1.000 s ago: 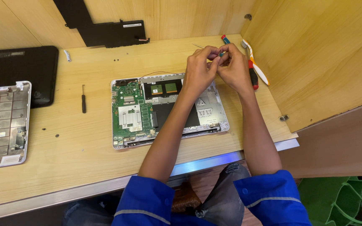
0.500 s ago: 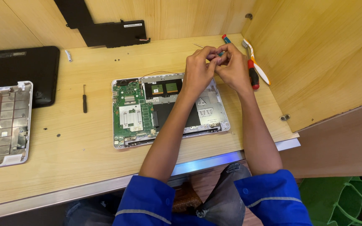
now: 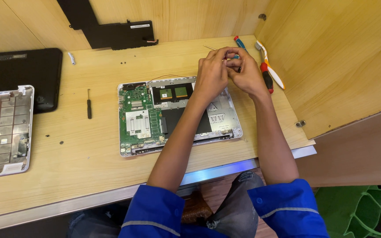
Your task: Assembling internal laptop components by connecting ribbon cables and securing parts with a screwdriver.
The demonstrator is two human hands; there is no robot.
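1. While our left hand (image 3: 211, 72) and right hand (image 3: 243, 72) meet above the opened laptop's (image 3: 177, 114) far right corner, both pinch a small teal-tipped tool (image 3: 235, 56).
2. Bare worktop (image 3: 80, 154) lies open to our left.

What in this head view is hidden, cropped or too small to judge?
- Small teal-tipped item: wrapped by left hand and right hand.
- Laptop chassis top right corner: behind the hands.
- Keyboard frame: cut by left edge.
- Loose screws: too small.
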